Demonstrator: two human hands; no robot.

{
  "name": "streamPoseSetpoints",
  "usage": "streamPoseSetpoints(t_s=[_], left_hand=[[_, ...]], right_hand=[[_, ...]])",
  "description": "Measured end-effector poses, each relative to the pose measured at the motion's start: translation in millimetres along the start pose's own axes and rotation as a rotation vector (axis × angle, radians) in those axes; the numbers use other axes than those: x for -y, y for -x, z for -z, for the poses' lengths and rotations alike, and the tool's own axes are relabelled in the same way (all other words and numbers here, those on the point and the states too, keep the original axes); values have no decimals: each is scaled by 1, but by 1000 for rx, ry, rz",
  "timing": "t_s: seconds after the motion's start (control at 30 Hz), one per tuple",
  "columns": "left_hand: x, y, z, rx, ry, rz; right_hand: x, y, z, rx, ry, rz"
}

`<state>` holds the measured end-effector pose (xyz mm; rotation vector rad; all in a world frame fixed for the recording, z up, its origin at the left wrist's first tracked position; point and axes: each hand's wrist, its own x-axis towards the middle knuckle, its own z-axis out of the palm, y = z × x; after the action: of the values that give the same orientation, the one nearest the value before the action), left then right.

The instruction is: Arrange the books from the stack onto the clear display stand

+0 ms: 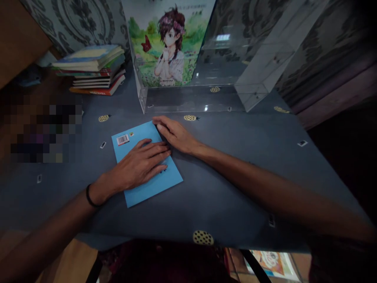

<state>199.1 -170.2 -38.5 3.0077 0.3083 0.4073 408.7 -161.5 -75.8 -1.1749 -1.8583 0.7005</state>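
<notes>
A light blue book (138, 198) lies on the table with its barcode side up, turned at a slant. Flat across its cover rests my left hand (141, 163), fingers stretched toward the book's right edge. My right hand (176, 135) is at the upper right corner of the book, its fingertips touching that corner and the thumb along the edge. Its fingers are extended, and I see nothing gripped in it. Part of the cover is hidden under my left hand.
Behind the book stands a clear acrylic rack (191, 100) holding an illustrated book (173, 47) upright. A stack of books (94, 68) is at the back left. The table (229, 196) has a grey pineapple-print cloth. A blurred-out patch (47, 133) covers something at left.
</notes>
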Motion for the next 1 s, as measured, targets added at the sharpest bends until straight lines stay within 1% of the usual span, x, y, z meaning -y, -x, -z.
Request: streamPoseSetpoints(t_s=[0.17,0.3,0.4,0.63,0.8,1.0], left_hand=[[-2,-3,-1,-23,-40,-18],[-5,-1,3,26,23,-15],[-10,1,3,54,66,-41],[-18,1,1,97,35,-31],[-31,3,4,144,105,-81],[-41,6,5,162,91,-90]], right_hand=[[-1,0,-1,-13,1,7],[-1,-1,-1,-9,12,12],[-1,-2,-1,-4,27,0],[3,-1,0,5,58,-36],[3,-1,1,11,48,-23],[3,-1,1,2,56,-17]])
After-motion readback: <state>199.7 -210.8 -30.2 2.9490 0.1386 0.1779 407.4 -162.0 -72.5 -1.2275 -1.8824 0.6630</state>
